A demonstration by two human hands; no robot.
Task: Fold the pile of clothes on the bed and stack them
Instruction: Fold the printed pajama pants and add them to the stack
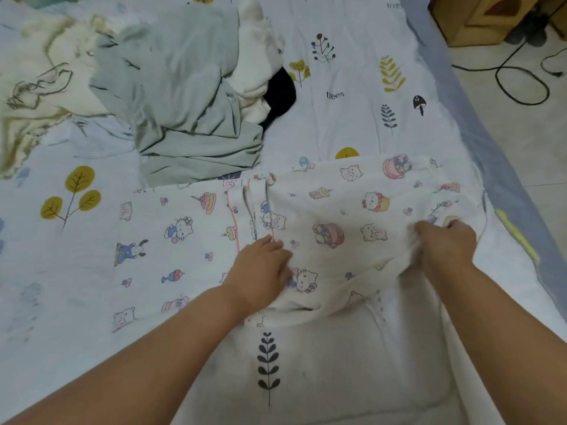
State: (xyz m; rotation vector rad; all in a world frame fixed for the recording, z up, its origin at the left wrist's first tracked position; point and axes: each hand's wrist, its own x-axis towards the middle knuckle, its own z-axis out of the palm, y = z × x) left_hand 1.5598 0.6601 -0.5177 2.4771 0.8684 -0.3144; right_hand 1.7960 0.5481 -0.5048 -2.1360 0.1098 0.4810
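your left hand [260, 265] lies flat on the cartoon-print garment [322, 216], fingers straight and pressing the cloth down near its middle, just below the two grey drawstrings [254, 210]. your right hand [445, 243] has its fingers curled round a bunched fold of the same garment near its right end, and the cloth there is lifted off the bed [337, 363] into a ridge that runs back toward your left hand. the garment is spread crosswise on the leaf-print sheet, its left part lying flat and smooth. farther up the bed, well apart from your hands, sits the pile of clothes [184, 96]: a grey-green piece on top, white pieces [254, 56] beside it, and something black [280, 93] poking out at the right edge. a cream blanket [40, 81] lies crumpled at the far left. off the bed to the right, a black cable [518, 87] loops on the floor.
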